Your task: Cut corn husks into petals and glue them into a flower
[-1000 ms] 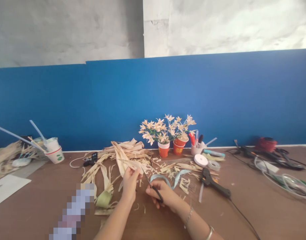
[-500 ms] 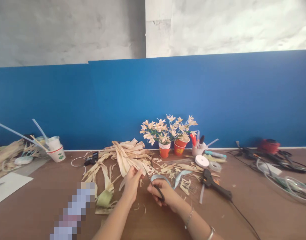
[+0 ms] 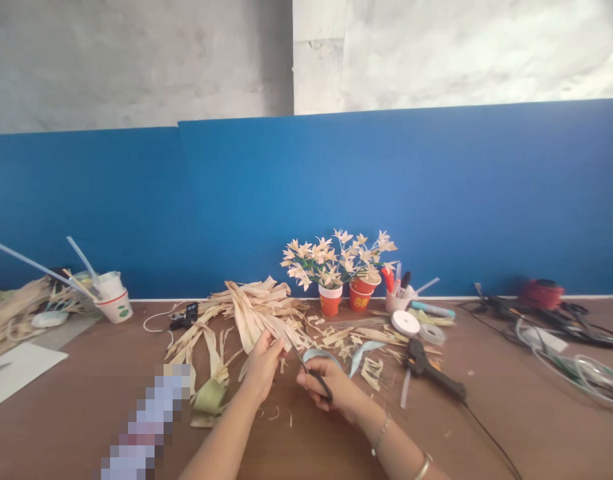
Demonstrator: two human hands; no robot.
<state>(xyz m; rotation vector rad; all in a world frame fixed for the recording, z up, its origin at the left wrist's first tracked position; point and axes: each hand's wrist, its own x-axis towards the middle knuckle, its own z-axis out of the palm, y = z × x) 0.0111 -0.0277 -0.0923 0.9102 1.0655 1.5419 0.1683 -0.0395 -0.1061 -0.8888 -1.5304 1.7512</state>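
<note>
My right hand (image 3: pixel 331 383) is closed around the dark handles of a pair of scissors (image 3: pixel 302 362), whose blades point up and left toward my left fingertips. My left hand (image 3: pixel 262 367) pinches a small pale piece of corn husk (image 3: pixel 287 344), partly hidden by the fingers and close to the blade tips. Just behind the left hand lies a heap of dried corn husks (image 3: pixel 249 310). A pale blue ribbon (image 3: pixel 365 353) curls on the table beyond my right hand, near husk scraps (image 3: pixel 371 372).
Husk flowers (image 3: pixel 331 257) stand in red paper cups (image 3: pixel 330 303) at the back. To the right lie a white spool (image 3: pixel 405 323), a glue gun (image 3: pixel 431 373) with its cord, and tangled cables (image 3: pixel 546 357). A white cup (image 3: pixel 115 308) holds sticks at left.
Both hands hold nearly the same position, with the scissors still by the left fingertips. The whole view has shifted very slightly.
</note>
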